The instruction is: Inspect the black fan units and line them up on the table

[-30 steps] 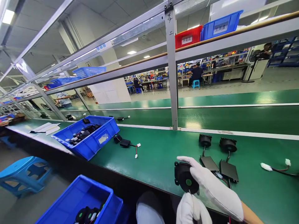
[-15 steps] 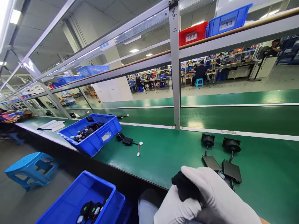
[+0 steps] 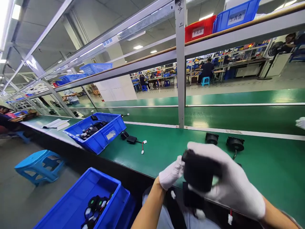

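My right hand [image 3: 234, 178], in a white glove, grips a black fan [image 3: 200, 171], slightly blurred and raised above the table's front edge. Below it hangs a flat black box [image 3: 190, 195]. White plugs [image 3: 230, 218] dangle lower down over my lap. My left hand [image 3: 171, 174], also gloved, is closed at the fan's left edge; its fingertips are partly hidden, so what they pinch cannot be made out. Two more black fans [image 3: 211, 138] [image 3: 235, 143] stand on the green table [image 3: 157, 156] beyond my right hand, which partly covers their cables and boxes.
A blue bin [image 3: 105, 141] of black parts stands on the table, with a fan unit [image 3: 131, 139] beside it. Another blue bin [image 3: 114, 190] holding fans is low at left, near a blue stool [image 3: 39, 162]. A metal post [image 3: 181, 79] rises behind. Another person's gloved hand [image 3: 300, 122] shows at far right.
The fan has come up in my right hand and turned, and its box and plugs now show below. My left hand has shifted up to its left edge. Another gloved hand has appeared at right.
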Demonstrator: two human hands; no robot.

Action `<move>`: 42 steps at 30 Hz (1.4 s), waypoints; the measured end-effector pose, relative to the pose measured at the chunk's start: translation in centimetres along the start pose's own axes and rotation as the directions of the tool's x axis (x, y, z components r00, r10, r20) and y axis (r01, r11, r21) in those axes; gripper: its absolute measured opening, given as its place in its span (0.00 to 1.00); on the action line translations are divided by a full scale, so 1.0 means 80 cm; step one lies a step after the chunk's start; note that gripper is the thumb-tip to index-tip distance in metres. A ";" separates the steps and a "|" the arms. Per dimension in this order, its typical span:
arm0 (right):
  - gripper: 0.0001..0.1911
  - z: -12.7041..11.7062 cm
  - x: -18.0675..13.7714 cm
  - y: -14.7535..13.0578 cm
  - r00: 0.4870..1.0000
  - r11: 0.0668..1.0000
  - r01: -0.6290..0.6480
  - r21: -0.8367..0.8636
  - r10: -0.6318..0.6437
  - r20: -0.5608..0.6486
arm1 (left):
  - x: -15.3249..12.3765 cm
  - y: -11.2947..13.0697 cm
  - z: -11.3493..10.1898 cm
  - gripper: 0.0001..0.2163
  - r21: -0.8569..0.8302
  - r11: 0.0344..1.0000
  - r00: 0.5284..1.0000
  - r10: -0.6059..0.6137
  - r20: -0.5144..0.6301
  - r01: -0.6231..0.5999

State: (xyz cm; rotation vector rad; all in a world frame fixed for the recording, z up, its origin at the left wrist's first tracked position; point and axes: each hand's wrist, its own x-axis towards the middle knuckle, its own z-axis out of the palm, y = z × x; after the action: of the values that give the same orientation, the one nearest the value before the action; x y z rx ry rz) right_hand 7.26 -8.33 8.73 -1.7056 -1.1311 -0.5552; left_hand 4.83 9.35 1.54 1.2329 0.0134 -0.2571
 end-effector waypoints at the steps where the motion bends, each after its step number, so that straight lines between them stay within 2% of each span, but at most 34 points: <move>1: 0.31 -0.002 0.013 0.005 0.995 0.996 -0.077 0.049 0.080 -0.062 | 0.007 -0.007 0.007 0.27 -0.017 0.999 0.996 -0.050 0.078 0.052; 2: 0.32 -0.005 0.026 0.011 0.983 0.986 -0.131 0.101 0.142 -0.119 | 0.010 -0.016 0.016 0.31 -0.034 0.990 0.974 -0.127 0.189 0.135; 4: 0.35 -0.013 0.046 0.028 0.960 0.954 -0.191 0.232 0.231 -0.160 | 0.008 -0.035 0.034 0.37 -0.085 0.954 0.892 -0.235 0.385 0.288; 5: 0.38 -0.017 0.051 0.039 0.952 0.929 -0.213 0.304 0.268 -0.150 | 0.002 -0.043 0.040 0.38 -0.137 0.937 0.869 -0.236 0.435 0.323; 6: 0.42 -0.021 0.053 0.050 0.941 0.898 -0.237 0.372 0.307 -0.143 | -0.004 -0.048 0.045 0.39 -0.206 0.925 0.873 -0.201 0.443 0.318; 8: 0.47 -0.027 0.046 0.074 0.913 0.830 -0.290 0.476 0.389 -0.123 | -0.018 -0.048 0.048 0.41 -0.336 0.916 0.923 -0.086 0.374 0.221; 10: 0.48 -0.030 0.029 0.098 0.880 0.768 -0.332 0.548 0.461 -0.113 | -0.029 -0.032 0.048 0.39 -0.337 0.930 0.942 -0.025 0.335 0.145; 13: 0.50 -0.028 -0.002 0.132 0.830 0.710 -0.344 0.614 0.536 -0.154 | -0.033 0.002 0.054 0.35 -0.233 0.959 0.927 -0.063 0.371 0.159; 15: 0.51 -0.025 -0.019 0.149 0.810 0.706 -0.347 0.617 0.557 -0.183 | -0.029 0.016 0.065 0.36 -0.178 0.966 0.943 -0.129 0.306 0.190; 17: 0.50 -0.020 -0.031 0.162 0.806 0.717 -0.361 0.596 0.562 -0.188 | -0.022 0.017 0.078 0.35 -0.126 0.973 0.973 -0.172 0.151 0.192; 19: 0.47 -0.017 -0.041 0.170 0.810 0.730 -0.378 0.570 0.559 -0.178 | -0.014 0.007 0.090 0.27 -0.058 0.985 0.987 -0.161 0.020 0.162; 21: 0.45 -0.016 -0.048 0.176 0.820 0.745 -0.402 0.532 0.552 -0.153 | -0.007 -0.005 0.095 0.21 -0.027 0.995 0.995 -0.094 -0.035 0.094; 22: 0.44 -0.018 -0.050 0.179 0.824 0.755 -0.417 0.506 0.549 -0.141 | -0.003 -0.010 0.094 0.24 -0.021 0.998 0.997 -0.058 -0.050 0.057; 24: 0.43 -0.024 -0.049 0.188 0.824 0.783 -0.454 0.426 0.551 -0.134 | 0.008 -0.017 0.082 0.33 -0.008 1.000 0.995 -0.017 -0.094 0.017; 27: 0.43 -0.034 -0.032 0.216 0.811 0.817 -0.534 0.215 0.568 -0.143 | 0.038 -0.029 0.047 0.38 0.130 0.989 0.983 -0.046 -0.176 0.070; 30: 0.37 -0.032 -0.005 0.257 0.816 0.817 -0.576 -0.037 0.573 -0.077 | 0.073 -0.051 0.020 0.34 0.262 0.957 0.966 -0.052 -0.253 0.121; 34: 0.25 -0.017 0.017 0.307 0.833 0.827 -0.513 -0.232 0.544 0.098 | 0.085 -0.084 0.026 0.30 0.375 0.909 0.961 -0.082 -0.264 0.181; 36: 0.24 -0.017 0.016 0.326 0.828 0.819 -0.494 -0.291 0.546 0.131 | 0.079 -0.084 0.023 0.24 0.479 0.864 0.967 -0.037 -0.253 0.158; 38: 0.24 -0.025 0.008 0.345 0.817 0.803 -0.495 -0.332 0.560 0.138 | 0.074 -0.061 -0.006 0.15 0.574 0.812 0.957 0.074 -0.280 0.105; 40: 0.22 -0.038 -0.004 0.364 0.810 0.793 -0.493 -0.358 0.568 0.142 | 0.072 -0.014 -0.067 0.12 0.630 0.772 0.893 0.222 -0.390 0.083; 41: 0.20 -0.045 -0.010 0.374 0.809 0.790 -0.487 -0.372 0.569 0.150 | 0.071 0.016 -0.107 0.12 0.641 0.759 0.816 0.301 -0.494 0.109; 42: 0.18 -0.052 -0.017 0.382 0.812 0.788 -0.483 -0.382 0.566 0.141 | 0.069 0.046 -0.151 0.13 0.634 0.758 0.703 0.368 -0.609 0.153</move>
State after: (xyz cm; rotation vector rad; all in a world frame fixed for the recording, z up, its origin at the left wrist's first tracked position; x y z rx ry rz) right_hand 34.00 -15.38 -5.04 -2.3287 -0.6818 -0.1744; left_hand 12.50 20.75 0.11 1.9749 0.5695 0.3985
